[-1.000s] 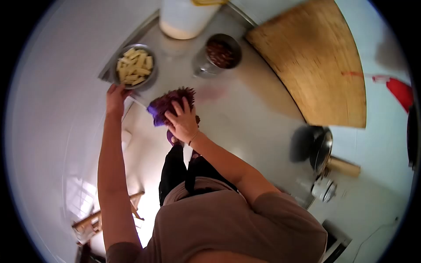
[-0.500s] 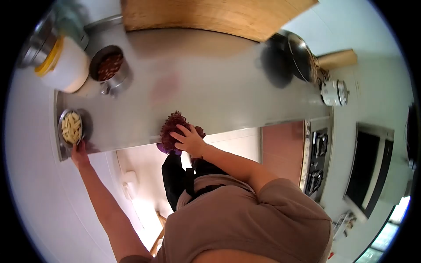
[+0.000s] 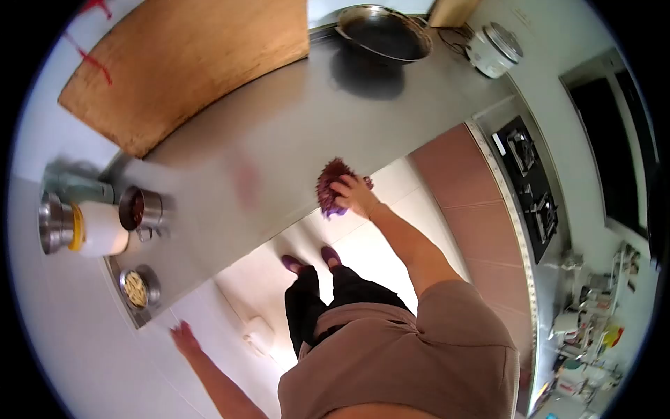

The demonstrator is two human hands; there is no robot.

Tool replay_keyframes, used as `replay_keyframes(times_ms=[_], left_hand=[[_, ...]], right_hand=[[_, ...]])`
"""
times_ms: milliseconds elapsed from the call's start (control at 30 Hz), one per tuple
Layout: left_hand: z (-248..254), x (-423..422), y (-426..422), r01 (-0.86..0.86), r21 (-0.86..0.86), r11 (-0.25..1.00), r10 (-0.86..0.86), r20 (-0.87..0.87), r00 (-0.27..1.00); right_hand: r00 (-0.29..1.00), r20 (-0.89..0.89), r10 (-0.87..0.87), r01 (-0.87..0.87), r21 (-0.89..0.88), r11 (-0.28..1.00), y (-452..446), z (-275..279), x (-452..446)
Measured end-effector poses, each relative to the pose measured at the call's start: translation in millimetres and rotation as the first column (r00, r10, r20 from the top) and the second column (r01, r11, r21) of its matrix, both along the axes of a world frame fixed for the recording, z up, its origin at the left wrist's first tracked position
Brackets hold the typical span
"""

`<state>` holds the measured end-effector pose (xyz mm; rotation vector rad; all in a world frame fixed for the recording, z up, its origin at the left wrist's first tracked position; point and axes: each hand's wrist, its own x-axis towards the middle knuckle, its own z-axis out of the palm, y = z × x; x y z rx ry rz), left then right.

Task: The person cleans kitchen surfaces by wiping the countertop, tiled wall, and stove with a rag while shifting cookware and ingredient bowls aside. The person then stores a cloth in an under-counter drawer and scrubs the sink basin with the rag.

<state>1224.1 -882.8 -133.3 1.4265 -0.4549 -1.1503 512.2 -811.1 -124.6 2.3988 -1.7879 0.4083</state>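
Note:
A shaggy dark-red chenille cleaning cloth [image 3: 330,183] with a purple edge lies at the front edge of the steel counter [image 3: 279,160]. My right hand [image 3: 357,197] grips it from above, fingers closed over the pile. Past the counter's left end, my left hand [image 3: 185,336] hangs in the air, holding nothing, with its fingers apart and slightly blurred. Nearest to it is a metal bowl [image 3: 151,283] of pale cut strips on the counter's left corner, and the two do not touch. A steel pot [image 3: 155,212] with dark red contents stands behind the bowl.
A white jar [image 3: 105,229] with a yellow collar stands at the left wall. A big wooden board [image 3: 202,59] leans at the back. A wok [image 3: 384,36] and a rice cooker [image 3: 494,50] sit at the far right, near a gas stove [image 3: 527,185].
My left hand has let go of the bowl and moved off the counter. My right hand has slid the cloth rightward along the front edge. The view has turned toward the stove.

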Motion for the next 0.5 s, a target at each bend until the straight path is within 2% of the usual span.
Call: replay_keyframes(times_ms=[33, 67, 100, 133, 167, 200, 233, 267, 300, 367, 433, 467, 500], left_hand=[[-1.5, -7.7, 19.4, -0.015, 0.085, 0.996, 0.021, -0.067, 0.998], [-9.1, -11.9, 39.8, -0.003, 0.151, 0.988, 0.019, -0.106, 0.994], [-23.2, -15.5, 57.8, -0.024, 0.192, 0.981, 0.051, -0.135, 0.990], [-52.2, 0.4, 78.3, 0.149, 0.241, 0.959, -0.147, -0.027, 0.989], [-78.8, 14.6, 98.4, 0.304, 0.291, 0.907, -0.341, 0.082, 0.937], [-113.4, 29.3, 114.9, 0.233, 0.387, 0.892, -0.154, -0.224, 0.962], [-88.1, 7.5, 128.6, 0.181, 0.568, 0.803, -0.107, -0.163, 0.981], [-105.9, 23.8, 142.8, 0.317, 0.579, 0.751, -0.141, -0.329, 0.934], [-86.4, 12.5, 160.1, 0.392, 0.594, 0.703, -0.314, -0.235, 0.920], [-84.0, -7.8, 167.7, 0.387, 0.629, 0.674, -0.301, -0.245, 0.922], [-82.7, -20.1, 158.2, 0.392, 0.648, 0.653, -0.306, -0.248, 0.919], [-83.0, -23.2, 151.8, 0.397, 0.649, 0.648, -0.310, -0.251, 0.917], [-80.3, -26.4, 143.8, 0.405, 0.648, 0.645, -0.319, -0.254, 0.913]], right_hand=[[0.995, -0.055, -0.087, 0.085, -0.044, 0.995, 6.2, -5.7, -16.8], [0.967, -0.053, -0.249, 0.247, -0.037, 0.968, 16.5, 0.6, -28.6], [0.881, -0.069, -0.468, 0.471, 0.036, 0.882, 24.2, 2.1, -42.1], [0.746, 0.061, -0.663, 0.664, 0.016, 0.748, 32.4, -7.3, -57.4], [0.499, 0.245, -0.831, 0.847, 0.063, 0.527, 38.8, 2.7, -61.7], [0.278, 0.402, -0.872, 0.932, 0.108, 0.347, 44.3, 9.6, -63.3], [0.042, 0.538, -0.842, 0.970, 0.180, 0.163, 48.6, 13.1, -63.2], [0.012, 0.552, -0.834, 0.977, 0.171, 0.128, 52.8, 8.8, -61.3], [-0.028, 0.628, -0.777, 0.977, 0.181, 0.111, 58.1, -7.7, -52.0], [-0.138, 0.732, -0.667, 0.964, 0.254, 0.079, 59.6, -9.3, -18.6], [-0.204, 0.745, -0.635, 0.933, 0.344, 0.104, 45.8, -31.3, 28.6], [-0.250, 0.769, -0.588, 0.860, 0.455, 0.230, 39.1, -23.8, 56.9], [-0.268, 0.706, -0.655, 0.865, 0.477, 0.159, 22.5, -43.0, 82.7]])
